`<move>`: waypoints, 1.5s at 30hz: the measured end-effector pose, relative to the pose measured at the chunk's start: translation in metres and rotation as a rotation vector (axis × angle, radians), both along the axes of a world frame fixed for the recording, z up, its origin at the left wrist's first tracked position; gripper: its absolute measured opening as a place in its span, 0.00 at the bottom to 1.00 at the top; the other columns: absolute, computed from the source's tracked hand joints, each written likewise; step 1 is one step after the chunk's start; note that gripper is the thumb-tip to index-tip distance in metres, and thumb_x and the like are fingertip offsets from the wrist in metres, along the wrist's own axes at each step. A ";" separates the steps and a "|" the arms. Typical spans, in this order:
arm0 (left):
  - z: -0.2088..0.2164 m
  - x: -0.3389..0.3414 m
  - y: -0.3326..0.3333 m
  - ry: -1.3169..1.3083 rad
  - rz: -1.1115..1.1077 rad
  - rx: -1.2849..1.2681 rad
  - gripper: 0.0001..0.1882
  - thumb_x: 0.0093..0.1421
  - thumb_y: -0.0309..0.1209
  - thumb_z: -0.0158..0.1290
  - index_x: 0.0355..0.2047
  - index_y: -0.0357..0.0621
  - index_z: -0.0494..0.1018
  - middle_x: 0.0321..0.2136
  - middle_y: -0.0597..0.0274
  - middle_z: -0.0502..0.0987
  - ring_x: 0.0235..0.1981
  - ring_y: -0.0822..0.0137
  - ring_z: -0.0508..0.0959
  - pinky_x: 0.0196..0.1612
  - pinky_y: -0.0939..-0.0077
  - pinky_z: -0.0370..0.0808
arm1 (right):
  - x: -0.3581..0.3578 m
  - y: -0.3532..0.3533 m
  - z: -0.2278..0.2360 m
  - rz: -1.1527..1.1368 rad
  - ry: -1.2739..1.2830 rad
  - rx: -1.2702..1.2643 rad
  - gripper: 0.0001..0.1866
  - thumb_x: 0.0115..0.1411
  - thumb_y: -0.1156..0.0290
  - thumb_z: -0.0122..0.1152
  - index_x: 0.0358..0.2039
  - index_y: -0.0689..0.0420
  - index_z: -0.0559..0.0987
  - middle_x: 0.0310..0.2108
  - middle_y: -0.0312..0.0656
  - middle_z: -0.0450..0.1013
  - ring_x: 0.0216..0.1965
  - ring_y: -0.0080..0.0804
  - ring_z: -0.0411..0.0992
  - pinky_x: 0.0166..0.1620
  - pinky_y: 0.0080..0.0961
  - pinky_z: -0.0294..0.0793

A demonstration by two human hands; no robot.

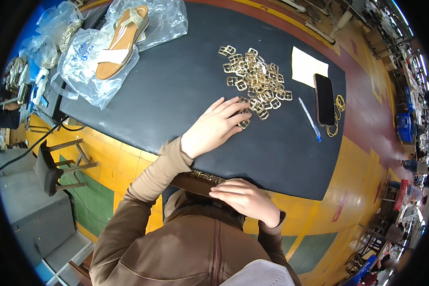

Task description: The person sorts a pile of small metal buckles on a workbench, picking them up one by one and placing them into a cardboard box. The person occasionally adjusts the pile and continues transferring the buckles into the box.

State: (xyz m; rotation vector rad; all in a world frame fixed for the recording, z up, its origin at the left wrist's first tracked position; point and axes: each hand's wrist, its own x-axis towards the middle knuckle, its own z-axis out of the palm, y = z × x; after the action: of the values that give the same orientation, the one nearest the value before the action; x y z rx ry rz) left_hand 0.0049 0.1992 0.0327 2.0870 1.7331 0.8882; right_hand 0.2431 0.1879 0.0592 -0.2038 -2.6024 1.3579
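A heap of shiny metal buckles lies on the dark tabletop. Over its near edge stretches my left hand, fingers apart, the fingertips touching a few buckles on the table. In my lap, just under the table's front edge, sits a brown box with more small metal pieces inside. My right hand is closed over the rim of this box; its thumb is hidden.
At the far left, a sandal rests on clear plastic bags. Right of the heap lie a pale paper, a black phone, a blue pen and a yellow cord. A stool stands at left.
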 end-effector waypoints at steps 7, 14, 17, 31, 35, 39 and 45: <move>0.002 -0.011 -0.052 0.042 -0.006 -0.109 0.26 0.68 0.30 0.58 0.66 0.53 0.74 0.67 0.62 0.72 0.73 0.54 0.65 0.75 0.43 0.58 | -0.020 0.043 -0.001 -0.481 0.050 0.086 0.17 0.67 0.76 0.64 0.56 0.60 0.83 0.61 0.49 0.77 0.59 0.49 0.77 0.61 0.42 0.77; 0.012 -0.020 -0.063 -0.221 0.236 0.001 0.22 0.67 0.17 0.52 0.60 0.41 0.74 0.58 0.49 0.78 0.62 0.49 0.76 0.67 0.55 0.71 | -0.052 0.046 -0.027 -0.283 0.033 0.348 0.19 0.68 0.74 0.63 0.58 0.61 0.81 0.64 0.48 0.75 0.66 0.46 0.73 0.67 0.44 0.73; 0.012 -0.032 -0.033 -0.258 0.150 0.122 0.17 0.65 0.18 0.54 0.53 0.39 0.77 0.54 0.50 0.80 0.58 0.49 0.79 0.63 0.59 0.73 | -0.038 0.026 -0.027 -0.110 0.031 0.272 0.18 0.67 0.75 0.63 0.56 0.61 0.83 0.62 0.47 0.77 0.65 0.45 0.74 0.67 0.43 0.73; 0.002 -0.013 -0.041 0.034 0.043 -0.146 0.26 0.69 0.33 0.58 0.67 0.51 0.71 0.72 0.60 0.66 0.75 0.54 0.63 0.76 0.39 0.54 | -0.018 0.042 0.005 -0.463 0.070 0.110 0.17 0.65 0.79 0.65 0.54 0.62 0.84 0.61 0.48 0.78 0.63 0.50 0.75 0.64 0.42 0.76; 0.017 -0.017 -0.072 -0.471 0.102 -0.067 0.24 0.70 0.27 0.55 0.67 0.42 0.71 0.72 0.47 0.64 0.74 0.48 0.63 0.75 0.52 0.60 | -0.060 0.056 -0.015 -0.472 0.122 0.082 0.22 0.70 0.71 0.63 0.62 0.61 0.78 0.66 0.51 0.72 0.67 0.50 0.71 0.67 0.44 0.72; 0.026 -0.033 -0.064 -0.429 0.302 -0.018 0.20 0.70 0.23 0.51 0.62 0.38 0.73 0.68 0.46 0.71 0.70 0.49 0.70 0.71 0.59 0.65 | -0.074 0.040 -0.031 -0.186 0.044 0.414 0.21 0.71 0.64 0.62 0.60 0.60 0.80 0.68 0.49 0.71 0.69 0.47 0.68 0.71 0.46 0.68; 0.008 -0.001 -0.001 -0.174 -0.042 0.069 0.23 0.67 0.29 0.59 0.62 0.42 0.75 0.66 0.50 0.73 0.68 0.47 0.71 0.71 0.53 0.68 | -0.034 0.009 -0.024 0.051 0.037 0.177 0.18 0.68 0.71 0.64 0.57 0.61 0.82 0.65 0.47 0.75 0.68 0.42 0.70 0.72 0.44 0.68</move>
State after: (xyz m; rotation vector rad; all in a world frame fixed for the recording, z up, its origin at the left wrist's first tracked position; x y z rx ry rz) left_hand 0.0035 0.1987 0.0406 2.0140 1.5851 1.0965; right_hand 0.2092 0.1967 0.0352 -0.0850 -2.6950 1.1266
